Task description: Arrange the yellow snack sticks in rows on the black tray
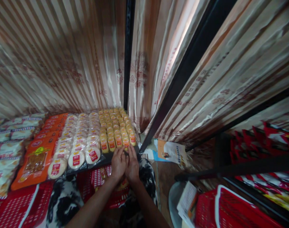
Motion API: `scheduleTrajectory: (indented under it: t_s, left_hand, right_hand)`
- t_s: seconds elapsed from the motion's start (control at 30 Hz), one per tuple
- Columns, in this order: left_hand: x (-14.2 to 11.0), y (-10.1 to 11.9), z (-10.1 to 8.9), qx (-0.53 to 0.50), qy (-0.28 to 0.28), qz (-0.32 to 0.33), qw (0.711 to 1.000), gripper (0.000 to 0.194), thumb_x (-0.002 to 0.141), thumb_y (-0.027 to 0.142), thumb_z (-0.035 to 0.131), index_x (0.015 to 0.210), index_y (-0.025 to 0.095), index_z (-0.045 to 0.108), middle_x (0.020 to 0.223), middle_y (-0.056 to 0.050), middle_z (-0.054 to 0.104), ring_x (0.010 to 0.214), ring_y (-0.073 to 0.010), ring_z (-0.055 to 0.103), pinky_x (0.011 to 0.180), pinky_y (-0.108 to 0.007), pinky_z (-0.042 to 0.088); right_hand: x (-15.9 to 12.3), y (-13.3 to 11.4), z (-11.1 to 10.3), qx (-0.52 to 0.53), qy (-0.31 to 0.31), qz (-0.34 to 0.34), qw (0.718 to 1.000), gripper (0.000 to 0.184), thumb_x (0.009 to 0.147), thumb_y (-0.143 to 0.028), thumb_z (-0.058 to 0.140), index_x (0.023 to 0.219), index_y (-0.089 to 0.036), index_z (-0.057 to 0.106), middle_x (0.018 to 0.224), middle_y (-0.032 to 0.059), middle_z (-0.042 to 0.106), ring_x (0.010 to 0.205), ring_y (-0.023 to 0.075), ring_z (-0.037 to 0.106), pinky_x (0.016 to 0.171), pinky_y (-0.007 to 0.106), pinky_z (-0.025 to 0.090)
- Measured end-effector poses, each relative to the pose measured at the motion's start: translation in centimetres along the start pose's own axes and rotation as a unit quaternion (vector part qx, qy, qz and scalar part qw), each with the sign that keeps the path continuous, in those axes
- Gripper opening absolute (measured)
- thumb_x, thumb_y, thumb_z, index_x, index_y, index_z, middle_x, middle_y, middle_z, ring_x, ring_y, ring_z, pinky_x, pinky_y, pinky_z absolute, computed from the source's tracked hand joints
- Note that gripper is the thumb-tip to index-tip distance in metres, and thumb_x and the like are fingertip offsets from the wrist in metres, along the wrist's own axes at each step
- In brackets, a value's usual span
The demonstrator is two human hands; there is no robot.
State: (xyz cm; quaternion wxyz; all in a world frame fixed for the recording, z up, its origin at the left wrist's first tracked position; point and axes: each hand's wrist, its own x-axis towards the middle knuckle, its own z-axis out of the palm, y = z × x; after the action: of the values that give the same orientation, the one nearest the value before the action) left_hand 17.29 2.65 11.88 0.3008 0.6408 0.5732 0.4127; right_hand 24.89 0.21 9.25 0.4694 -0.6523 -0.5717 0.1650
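My left hand [119, 162] and my right hand [132, 164] are side by side at the front edge of a dark shelf [103, 160]. Their closed fingers press at the bottom of a small yellow snack cake packet [126, 140] in the front row. The thumbs come together, and the fingertips are partly hidden against the wrapper. Rows of the same yellow packets [111, 142] with red labels stretch back to the curtain. Left of these stand rows of round white cakes [76, 159] in clear wrappers.
Orange snack bags [35, 161] and white packets [3, 171] fill the shelf's left. Below is a red basket [87, 186] between my knees; other red baskets stand left [23, 202] and right [229, 209]. A black post [168, 98] rises at the right, with curtains [87, 57] behind.
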Motion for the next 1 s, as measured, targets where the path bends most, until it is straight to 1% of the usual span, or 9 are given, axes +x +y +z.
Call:
scheduleTrajectory:
  t_s: [0.07, 0.17, 0.37, 0.6, 0.73, 0.8, 0.9, 1.0]
  left_hand:
    - [0.0, 0.0, 0.0, 0.0, 0.0, 0.002, 1.0, 0.036, 0.083, 0.016, 0.035, 0.109, 0.016, 0.06, 0.105, -0.009, 0.058, 0.098, -0.0158, 0.056, 0.091, -0.034, 0.046]
    - [0.1, -0.1, -0.1, 0.001, -0.006, 0.004, 1.0, 0.036, 0.083, 0.016, 0.036, 0.11, 0.016, 0.06, 0.105, -0.009, 0.058, 0.099, -0.0162, 0.056, 0.093, -0.035, 0.045]
    - [0.0, -0.5, -0.3, -0.035, -0.003, 0.01, 0.999, 0.034, 0.083, 0.014, 0.037, 0.108, 0.018, 0.06, 0.105, -0.007, 0.059, 0.101, -0.0154, 0.055, 0.093, -0.036, 0.045]
    - [-0.4, -0.7, -0.3, -0.028, -0.012, 0.031, 0.999, 0.035, 0.082, 0.011, 0.036, 0.108, 0.016, 0.059, 0.106, -0.008, 0.059, 0.102, -0.0147, 0.055, 0.094, -0.033, 0.045]
    - [-0.7, -0.7, -0.5, -0.023, -0.018, 0.037, 0.999, 0.035, 0.082, 0.01, 0.035, 0.106, 0.016, 0.06, 0.106, -0.008, 0.058, 0.101, -0.0143, 0.055, 0.093, -0.032, 0.046]
    - [-1.0, -0.6, -0.8, -0.008, -0.014, 0.044, 0.999, 0.036, 0.081, 0.009, 0.035, 0.104, 0.016, 0.061, 0.105, -0.008, 0.058, 0.1, -0.0142, 0.055, 0.092, -0.032, 0.046]
    - [-1.3, -0.4, -1.7, 0.043, 0.005, 0.062, 0.997, 0.036, 0.079, 0.007, 0.035, 0.102, 0.017, 0.062, 0.103, -0.007, 0.059, 0.1, -0.0161, 0.054, 0.093, -0.034, 0.046]
    - [-1.5, -0.5, -3.0, 0.113, 0.035, 0.091, 0.989, 0.037, 0.077, 0.006, 0.037, 0.103, 0.017, 0.062, 0.106, -0.008, 0.059, 0.104, -0.0192, 0.052, 0.095, -0.038, 0.044]
  right_hand:
    - [0.0, -0.1, 0.0, 0.0, 0.0, 0.002, 1.0, 0.048, 0.086, -0.016, 0.031, 0.133, -0.013, 0.042, 0.141, 0.0126, 0.039, 0.126, 0.0193, 0.041, 0.102, 0.037, 0.039]
    - [0.0, -0.3, 0.0, -0.01, -0.014, 0.003, 1.0, 0.048, 0.085, -0.016, 0.031, 0.132, -0.012, 0.043, 0.14, 0.0132, 0.04, 0.125, 0.0192, 0.042, 0.102, 0.035, 0.039]
    - [-0.3, -0.5, -0.2, -0.026, -0.021, -0.016, 0.999, 0.049, 0.085, -0.016, 0.029, 0.131, -0.01, 0.044, 0.141, 0.0142, 0.037, 0.128, 0.02, 0.038, 0.102, 0.037, 0.039]
    - [-1.0, -0.2, -0.5, -0.019, -0.013, -0.032, 0.999, 0.045, 0.086, -0.017, 0.03, 0.126, -0.011, 0.05, 0.139, 0.0149, 0.039, 0.128, 0.0201, 0.039, 0.101, 0.036, 0.04]
    - [-1.2, 0.0, -0.7, -0.025, -0.004, -0.051, 0.998, 0.043, 0.086, -0.019, 0.03, 0.122, -0.011, 0.053, 0.137, 0.0154, 0.041, 0.125, 0.0202, 0.042, 0.099, 0.037, 0.041]
    - [-1.3, 0.1, -0.7, -0.035, 0.008, -0.069, 0.997, 0.042, 0.086, -0.019, 0.031, 0.121, -0.013, 0.053, 0.135, 0.0146, 0.044, 0.124, 0.0208, 0.043, 0.097, 0.039, 0.042]
    - [-1.4, -0.1, -0.8, -0.059, 0.023, -0.099, 0.993, 0.041, 0.087, -0.018, 0.031, 0.121, -0.016, 0.053, 0.133, 0.0132, 0.047, 0.12, 0.0219, 0.046, 0.095, 0.043, 0.042]
    - [-1.1, -0.8, -0.8, -0.089, 0.024, -0.115, 0.989, 0.041, 0.088, -0.019, 0.03, 0.122, -0.016, 0.053, 0.134, 0.0125, 0.046, 0.122, 0.0224, 0.043, 0.096, 0.045, 0.04]
